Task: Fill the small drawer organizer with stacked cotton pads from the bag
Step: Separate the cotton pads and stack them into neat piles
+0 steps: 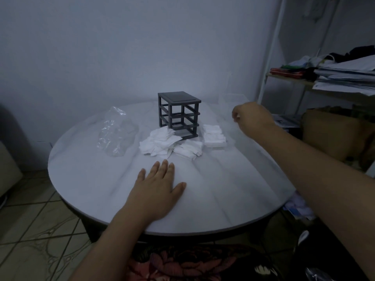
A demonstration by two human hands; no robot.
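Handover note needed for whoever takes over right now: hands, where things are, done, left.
Left hand: flat on the table, palm down, empty.
Right hand: raised right of the organizer frame, fingers curled; near clear drawers at the far right edge, contact unclear.
Organizer frame: mid-table, all drawer slots empty.
Cotton pads: loose heap at front left of the frame, smaller pile in front, neat stack at its right.
Plastic bag: left of the pads, looks emptied.
Done: pads out of the bag, some stacked.
Left: load stacks into drawers, slide drawers into the frame.
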